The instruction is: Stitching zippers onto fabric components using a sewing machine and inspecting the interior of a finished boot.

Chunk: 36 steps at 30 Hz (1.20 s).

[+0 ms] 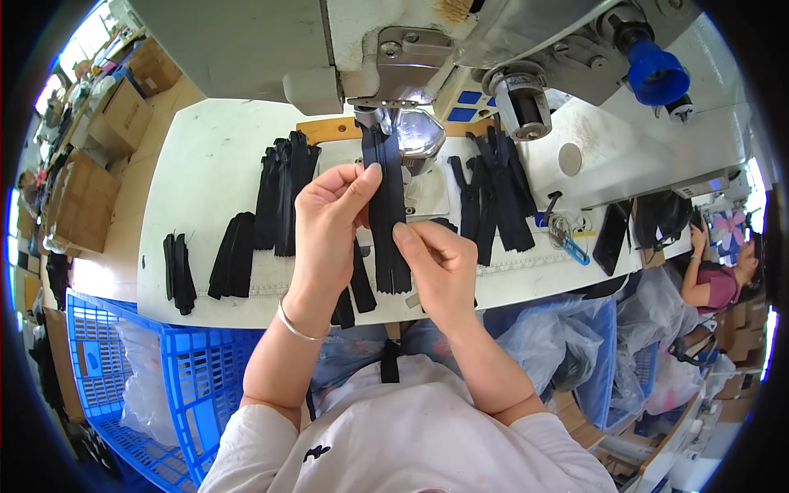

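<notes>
A white shirt (427, 419) is closest, with its short sleeves at the bottom. Two bare arms come up from it, both bent at the elbow and reaching in toward the middle. A thin bangle (297, 325) goes around the left wrist.

The left hand (335, 205) is higher up. Its fingers curl in, and its thumb points up and presses on the left edge of a long black zip (386, 209). The right hand (441, 267) is lower, on the other side. Its fingers are folded too, and its thumb and finger pinch the zip's right edge. So both hands are closed on the same zip, one on each side.

The top of the zip is up at the needle end of a big sewing machine (411, 62). The zip comes straight down between the hands. I cannot tell if its bottom end touches the white table (205, 164).

More black zips lie on the table, in a left bunch (283, 193) and a right bunch (500, 197). Small blue snips (569, 242) sit farther right, near a dark phone (611, 238)
</notes>
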Each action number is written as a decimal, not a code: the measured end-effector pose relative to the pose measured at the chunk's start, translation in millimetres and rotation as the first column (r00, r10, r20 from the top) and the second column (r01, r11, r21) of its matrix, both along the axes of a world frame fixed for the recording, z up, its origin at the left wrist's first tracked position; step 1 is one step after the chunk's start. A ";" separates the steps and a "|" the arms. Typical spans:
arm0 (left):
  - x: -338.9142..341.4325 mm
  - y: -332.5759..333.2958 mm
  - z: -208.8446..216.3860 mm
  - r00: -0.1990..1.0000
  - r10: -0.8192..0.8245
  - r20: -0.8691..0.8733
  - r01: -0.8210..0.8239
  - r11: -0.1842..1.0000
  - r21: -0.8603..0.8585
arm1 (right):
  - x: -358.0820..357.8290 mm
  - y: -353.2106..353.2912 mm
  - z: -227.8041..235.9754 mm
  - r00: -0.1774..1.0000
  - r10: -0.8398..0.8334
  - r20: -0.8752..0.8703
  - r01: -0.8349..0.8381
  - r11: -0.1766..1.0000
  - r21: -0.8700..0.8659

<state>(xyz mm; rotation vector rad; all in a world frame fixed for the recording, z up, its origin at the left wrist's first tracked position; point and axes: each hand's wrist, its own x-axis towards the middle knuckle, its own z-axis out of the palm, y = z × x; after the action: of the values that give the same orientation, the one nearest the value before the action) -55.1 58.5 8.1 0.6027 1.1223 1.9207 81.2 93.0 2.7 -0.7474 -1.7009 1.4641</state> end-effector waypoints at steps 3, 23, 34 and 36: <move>-4.0 11.5 6.5 0.992 0.092 -0.081 -0.097 0.993 -0.063 | -9.7 9.0 7.1 0.998 -0.053 -0.040 0.055 0.997 0.058; -83.5 63.3 -17.7 0.976 0.214 -0.027 -0.213 0.976 0.032 | 60.5 31.5 -8.1 0.987 -0.123 0.099 0.092 0.958 0.272; -82.2 41.3 -4.9 0.941 0.255 -0.222 -0.267 0.963 -0.026 | 376.2 285.4 9.2 -0.048 -0.999 -0.020 0.388 -0.037 0.921; -108.1 15.9 -29.9 0.900 0.219 -0.377 -0.281 0.952 -0.118 | 380.7 309.8 11.6 -0.078 -0.986 0.149 0.339 0.114 0.934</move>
<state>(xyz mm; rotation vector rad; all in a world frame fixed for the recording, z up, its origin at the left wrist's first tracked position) -163.2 74.4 -21.7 0.7669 1.6506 1.9486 461.9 402.8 14.4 -1.7818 -1.5566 -0.6454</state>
